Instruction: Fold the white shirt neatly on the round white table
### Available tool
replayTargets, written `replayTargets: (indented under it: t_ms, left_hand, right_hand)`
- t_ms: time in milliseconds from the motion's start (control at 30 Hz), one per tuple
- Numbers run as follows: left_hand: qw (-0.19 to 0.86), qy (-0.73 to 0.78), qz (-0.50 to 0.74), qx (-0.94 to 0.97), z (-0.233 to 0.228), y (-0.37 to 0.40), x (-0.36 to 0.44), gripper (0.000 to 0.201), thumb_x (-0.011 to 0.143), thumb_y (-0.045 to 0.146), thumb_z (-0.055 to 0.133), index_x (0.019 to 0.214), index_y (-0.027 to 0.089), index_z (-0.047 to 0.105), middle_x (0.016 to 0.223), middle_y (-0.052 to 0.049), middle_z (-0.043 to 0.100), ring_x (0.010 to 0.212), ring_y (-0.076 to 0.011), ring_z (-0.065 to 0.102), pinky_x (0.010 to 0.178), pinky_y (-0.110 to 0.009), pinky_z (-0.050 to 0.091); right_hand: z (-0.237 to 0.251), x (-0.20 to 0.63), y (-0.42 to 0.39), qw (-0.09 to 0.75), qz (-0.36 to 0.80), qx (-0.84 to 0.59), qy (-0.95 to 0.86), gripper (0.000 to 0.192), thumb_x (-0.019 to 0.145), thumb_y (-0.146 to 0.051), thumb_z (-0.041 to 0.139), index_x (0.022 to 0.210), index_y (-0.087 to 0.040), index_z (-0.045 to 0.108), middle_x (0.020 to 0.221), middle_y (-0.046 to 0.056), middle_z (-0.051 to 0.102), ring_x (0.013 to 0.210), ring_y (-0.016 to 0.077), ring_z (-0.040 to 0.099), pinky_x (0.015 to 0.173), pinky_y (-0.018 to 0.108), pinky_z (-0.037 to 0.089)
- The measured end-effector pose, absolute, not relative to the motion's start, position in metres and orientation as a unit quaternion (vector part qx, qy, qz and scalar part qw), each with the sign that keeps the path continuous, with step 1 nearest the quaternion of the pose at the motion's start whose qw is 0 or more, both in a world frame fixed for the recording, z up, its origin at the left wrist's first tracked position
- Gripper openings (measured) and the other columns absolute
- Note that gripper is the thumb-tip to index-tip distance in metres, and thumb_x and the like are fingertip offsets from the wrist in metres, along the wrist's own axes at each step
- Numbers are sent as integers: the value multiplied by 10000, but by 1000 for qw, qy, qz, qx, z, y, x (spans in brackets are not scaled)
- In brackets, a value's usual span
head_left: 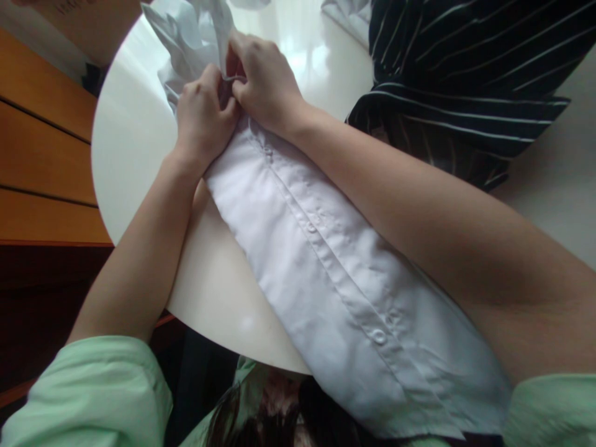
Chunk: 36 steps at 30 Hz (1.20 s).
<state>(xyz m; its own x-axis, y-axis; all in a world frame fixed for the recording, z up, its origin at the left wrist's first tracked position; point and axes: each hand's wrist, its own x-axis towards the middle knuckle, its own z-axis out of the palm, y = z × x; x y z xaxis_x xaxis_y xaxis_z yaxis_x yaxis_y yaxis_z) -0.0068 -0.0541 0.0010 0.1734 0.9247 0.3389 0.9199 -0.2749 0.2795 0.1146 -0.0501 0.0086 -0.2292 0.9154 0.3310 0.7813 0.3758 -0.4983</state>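
Observation:
A white button-up shirt (298, 248) stretches diagonally from the far side of the round table down past its near edge. Its button placket faces up, with several buttons showing along it. Near the far end, my left hand (205, 115) is closed, thumb and fingers pinching the shirt's fabric. Close against it on the right, my right hand (265, 81) also pinches a fold of the same cloth, fingertips bent inward. A thin raised edge of fabric runs between the two hands. Beyond them the shirt bunches into loose, crumpled folds.
The shirt lies on a round white table (135, 124). A black garment with white stripes (465, 93) is heaped at the right, with a pale cloth (349, 15) beside it. Orange wooden drawers (41, 143) stand at the left, and a cardboard box (97, 25) is behind.

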Motion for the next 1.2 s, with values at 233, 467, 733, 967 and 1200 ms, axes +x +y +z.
replayTargets:
  t_ms: [233, 467, 733, 967, 1200]
  left_hand:
    - [13, 603, 233, 763, 1, -55, -7, 56, 812, 328, 481, 792, 276, 491, 877, -88, 631, 875, -261, 577, 753, -375, 376]
    - [36, 614, 230, 754, 2, -55, -6, 89, 803, 351, 516, 817, 265, 500, 908, -98, 625, 920, -282, 575, 810, -396, 374]
    - [2, 597, 219, 772, 1, -53, -9, 89, 809, 341, 453, 825, 279, 515, 889, -100, 640, 860, -279, 571, 738, -407, 388]
    - [16, 594, 235, 770, 1, -54, -9, 60, 791, 340, 466, 739, 312, 454, 858, -81, 638, 835, -278, 565, 725, -406, 372]
    - [23, 597, 246, 764, 1, -54, -8, 49, 782, 316, 514, 761, 292, 477, 851, -71, 624, 834, -253, 557, 754, -385, 376]
  right_hand:
    - [10, 115, -53, 282, 118, -551, -777, 365, 814, -23, 386, 1138, -115, 525, 1154, 44, 596, 1105, 221, 528, 938, 341, 405]
    - [11, 115, -52, 280, 116, -549, -779, 340, 809, -10, 379, 1103, -114, 513, 1157, 53, 594, 1119, 223, 522, 943, 350, 403]
    - [11, 115, -52, 277, 124, -549, -779, 320, 805, -10, 374, 1077, -122, 500, 1164, 62, 588, 1122, 228, 520, 950, 367, 402]
    - [8, 115, -50, 281, 108, -551, -779, 344, 799, -18, 381, 1095, -119, 523, 1139, 50, 604, 1097, 231, 535, 926, 361, 417]
    - [10, 115, -50, 276, 113, -551, -779, 352, 808, -20, 386, 1121, -111, 519, 1151, 48, 600, 1108, 224, 531, 937, 357, 415]
